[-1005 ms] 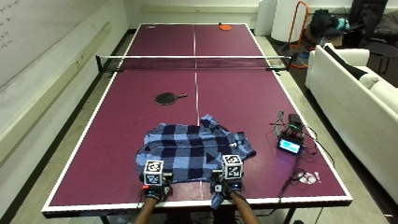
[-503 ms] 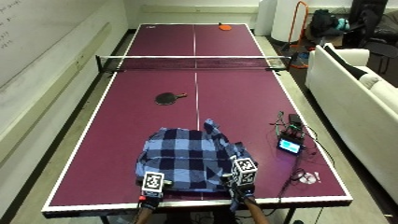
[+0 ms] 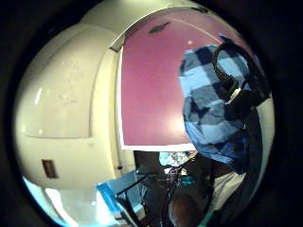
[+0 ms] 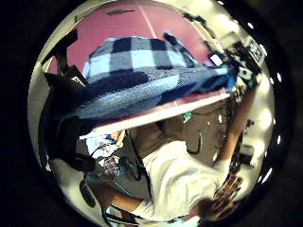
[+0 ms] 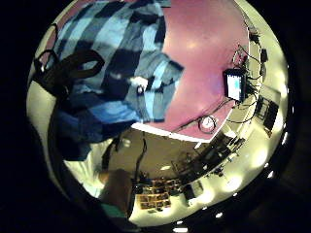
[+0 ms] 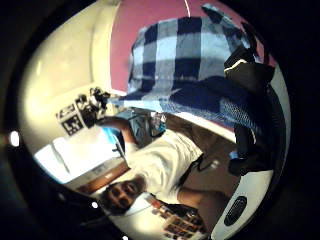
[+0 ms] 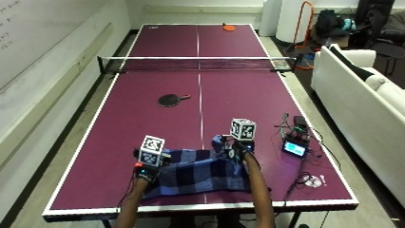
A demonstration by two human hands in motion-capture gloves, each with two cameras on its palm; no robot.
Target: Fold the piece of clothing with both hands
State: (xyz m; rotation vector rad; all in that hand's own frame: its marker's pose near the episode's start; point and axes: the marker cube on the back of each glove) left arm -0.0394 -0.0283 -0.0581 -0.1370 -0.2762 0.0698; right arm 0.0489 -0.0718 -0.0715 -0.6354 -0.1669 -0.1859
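Left hand [image 7: 147, 167] at 9 o'clock edge of shirt [image 7: 196, 176], fingers curled into cloth. Shirt: blue plaid, folded on itself, on purple tabletop [image 7: 126, 123] close to near edge; long axis crosswise, 9 to 3 o'clock; one flap sticks up toward 12 o'clock by right hand [image 7: 239, 150]. Right hand at shirt's 1 o'clock corner, pinching cloth. Black paddle [image 7: 172, 99] at 11 o'clock of shirt, well apart. Small screen [image 7: 294, 148] at 3 o'clock of right hand, near tabletop's right edge.

One plaid shirt [image 7: 196, 173], two paddles [image 7: 172, 99], two gloved hands [image 7: 147, 172], one net [image 7: 197, 64], one table [image 7: 152, 123]
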